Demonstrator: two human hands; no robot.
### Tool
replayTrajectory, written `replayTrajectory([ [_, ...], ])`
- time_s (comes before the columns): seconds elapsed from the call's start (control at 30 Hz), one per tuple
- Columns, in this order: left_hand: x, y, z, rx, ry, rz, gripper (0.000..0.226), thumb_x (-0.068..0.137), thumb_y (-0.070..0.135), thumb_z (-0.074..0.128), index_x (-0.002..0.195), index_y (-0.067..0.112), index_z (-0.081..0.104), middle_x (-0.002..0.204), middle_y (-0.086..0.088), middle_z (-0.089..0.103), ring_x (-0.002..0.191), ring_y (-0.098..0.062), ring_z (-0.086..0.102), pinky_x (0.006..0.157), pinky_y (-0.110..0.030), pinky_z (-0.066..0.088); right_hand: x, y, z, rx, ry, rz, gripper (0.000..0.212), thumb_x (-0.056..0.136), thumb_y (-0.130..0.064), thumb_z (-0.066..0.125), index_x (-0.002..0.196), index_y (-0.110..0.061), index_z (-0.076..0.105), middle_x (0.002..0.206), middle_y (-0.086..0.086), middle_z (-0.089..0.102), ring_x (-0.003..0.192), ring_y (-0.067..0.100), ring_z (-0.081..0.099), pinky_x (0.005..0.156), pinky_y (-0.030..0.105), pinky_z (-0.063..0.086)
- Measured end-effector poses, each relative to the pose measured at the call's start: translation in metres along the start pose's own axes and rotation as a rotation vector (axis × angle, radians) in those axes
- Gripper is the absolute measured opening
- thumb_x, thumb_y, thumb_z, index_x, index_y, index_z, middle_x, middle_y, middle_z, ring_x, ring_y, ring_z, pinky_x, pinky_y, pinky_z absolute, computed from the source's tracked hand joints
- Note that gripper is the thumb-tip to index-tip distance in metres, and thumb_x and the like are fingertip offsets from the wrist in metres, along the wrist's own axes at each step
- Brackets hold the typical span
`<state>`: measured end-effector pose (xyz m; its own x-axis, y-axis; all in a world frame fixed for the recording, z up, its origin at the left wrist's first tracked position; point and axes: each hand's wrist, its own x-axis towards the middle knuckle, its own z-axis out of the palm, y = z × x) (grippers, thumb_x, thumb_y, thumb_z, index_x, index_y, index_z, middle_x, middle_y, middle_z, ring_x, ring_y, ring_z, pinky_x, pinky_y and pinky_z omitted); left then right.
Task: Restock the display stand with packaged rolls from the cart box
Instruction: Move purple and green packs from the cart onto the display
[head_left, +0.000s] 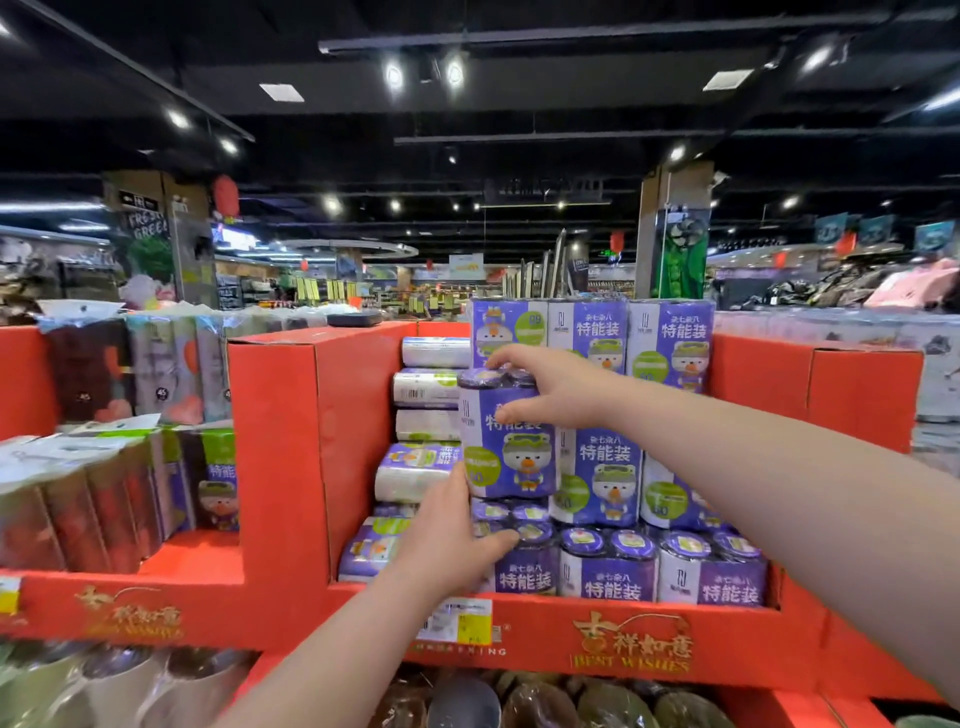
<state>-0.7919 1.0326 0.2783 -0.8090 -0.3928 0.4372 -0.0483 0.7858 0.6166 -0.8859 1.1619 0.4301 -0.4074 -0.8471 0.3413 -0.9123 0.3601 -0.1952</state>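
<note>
Pack (511, 447), purple, printed "特能装", mid-frame, over the front row of stocked packs (711, 571) in the red stand (280, 441). Right hand (553, 387) grips its top; left hand (452, 543) holds its lower-left corner. Stand front, lower right: "BEST WISHES".

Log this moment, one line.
purple roll pack at red display stand | left hand holds bottom | right hand grips top
</note>
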Motion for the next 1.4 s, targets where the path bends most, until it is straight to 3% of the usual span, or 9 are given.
replayTrajectory([
  [0.1,0.007,-0.007,0.008,0.047,-0.031,-0.113,0.104,0.053,0.067,0.067,0.14,0.026,0.027,0.139,0.007,0.045,0.128,-0.017,0.045,0.105,-0.036,0.04,0.009,0.001,0.01,-0.041,0.035,-0.015,0.059,0.087,-0.039,0.065,0.138,-0.026,0.04,0.142,-0.003,0.046,0.129,0.019,0.044,0.103,0.035,0.039],
  [0.27,0.007,-0.02,0.02,0.144,-0.152,-0.156,0.109,0.058,0.079,0.051,0.146,0.022,0.021,0.146,-0.003,0.041,0.136,-0.025,0.036,0.109,-0.042,0.035,0.019,0.015,0.028,-0.397,0.017,0.009,0.06,0.086,-0.052,0.059,0.138,-0.027,0.04,0.136,-0.001,0.049,0.125,0.024,0.043,0.099,0.039,0.036],
  [0.4,0.009,-0.026,0.024,0.313,-0.179,-0.166,0.096,0.074,0.077,0.047,0.146,0.018,0.025,0.151,-0.004,0.036,0.142,-0.028,0.023,0.117,-0.045,0.02,0.019,0.02,0.046,-0.446,-0.065,0.01,0.076,0.08,-0.051,0.066,0.142,-0.024,0.032,0.148,-0.002,0.034,0.134,0.023,0.036,0.104,0.043,0.037],
  [0.5,0.009,-0.02,0.021,0.396,-0.175,-0.169,0.088,0.075,0.078,0.048,0.139,0.017,0.036,0.148,-0.004,0.038,0.144,-0.029,0.02,0.119,-0.046,0.013,0.017,0.02,0.044,-0.426,-0.109,0.024,0.083,0.078,-0.049,0.07,0.145,-0.024,0.027,0.148,-0.005,0.038,0.133,0.02,0.04,0.1,0.044,0.042],
  [0.77,0.011,-0.019,0.02,0.415,-0.25,-0.202,0.09,0.079,0.076,0.044,0.143,0.014,0.031,0.151,-0.007,0.034,0.145,-0.029,0.017,0.12,-0.044,0.01,0.02,0.021,0.052,-0.505,-0.086,0.051,0.084,0.079,-0.05,0.068,0.145,-0.024,0.023,0.151,-0.006,0.031,0.137,0.018,0.035,0.105,0.045,0.033],
  [1.0,0.01,-0.012,0.012,0.46,-0.286,-0.176,0.091,0.078,0.079,0.041,0.139,0.012,0.036,0.146,-0.011,0.04,0.141,-0.033,0.024,0.117,-0.046,0.018,0.017,0.005,0.066,-0.703,0.011,0.223,0.081,0.077,-0.054,0.066,0.143,-0.027,0.027,0.138,0.006,0.038,0.129,0.029,0.034,0.106,0.048,0.029],
  [1.17,0.003,-0.004,-0.002,0.497,-0.208,-0.149,0.081,0.078,0.077,0.044,0.131,0.015,0.04,0.139,-0.007,0.045,0.132,-0.029,0.037,0.109,-0.045,0.029,0.004,-0.018,0.077,-0.717,0.077,0.366,0.09,0.085,-0.046,0.06,0.152,-0.021,0.004,0.149,0.011,0.027,0.136,0.033,0.025,0.11,0.052,0.023],
  [1.3,-0.023,-0.003,-0.023,0.447,-0.141,-0.072,0.063,0.083,0.065,0.049,0.125,0.019,0.045,0.133,-0.005,0.047,0.126,-0.027,0.043,0.1,-0.042,0.039,-0.022,-0.038,0.087,-0.636,0.187,0.245,0.066,0.089,-0.037,0.054,0.146,-0.019,0.025,0.147,0.006,0.031,0.136,0.029,0.027,0.11,0.048,0.024],
  [1.4,-0.059,-0.006,-0.039,0.54,-0.171,-0.076,0.053,0.088,0.055,0.05,0.125,0.017,0.048,0.132,-0.007,0.048,0.123,-0.028,0.048,0.097,-0.04,0.041,-0.052,-0.05,0.099,-0.651,0.109,0.184,0.051,0.091,-0.032,0.049,0.138,-0.019,0.037,0.135,0.005,0.045,0.127,0.029,0.039,0.104,0.042,0.031],
])
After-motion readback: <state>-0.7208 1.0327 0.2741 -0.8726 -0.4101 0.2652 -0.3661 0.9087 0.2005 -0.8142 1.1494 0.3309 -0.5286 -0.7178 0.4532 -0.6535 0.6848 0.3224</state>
